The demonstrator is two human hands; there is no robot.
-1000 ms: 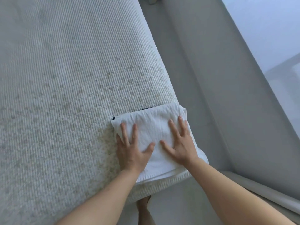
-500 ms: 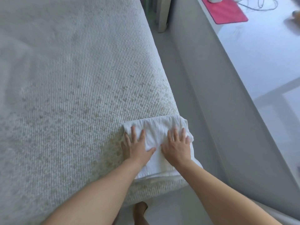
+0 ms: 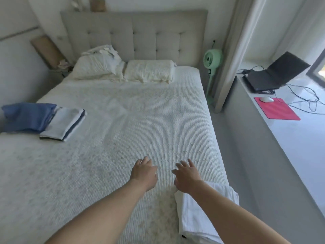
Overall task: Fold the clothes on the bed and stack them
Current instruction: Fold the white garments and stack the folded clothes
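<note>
A folded white garment (image 3: 193,215) lies at the bed's near right corner, partly under my right forearm. My left hand (image 3: 145,173) and my right hand (image 3: 187,175) hover over the bedspread (image 3: 123,134) beyond the garment, fingers relaxed, holding nothing. At the bed's far left edge lie a folded blue garment (image 3: 26,117) and, beside it, a folded white and dark garment (image 3: 64,123), its left edge touching the blue one.
Two pillows (image 3: 123,69) lean at the padded headboard (image 3: 135,36). A green fan (image 3: 212,67) stands right of the bed. The window ledge on the right holds a laptop (image 3: 270,73), a mouse on a red mat (image 3: 277,108) and cables. Grey floor runs between bed and ledge.
Both hands lifted off the folded white garment and moved forward over the bedspread. My head tilted up, so the whole bed and the two folded pieces at the left came into view.
</note>
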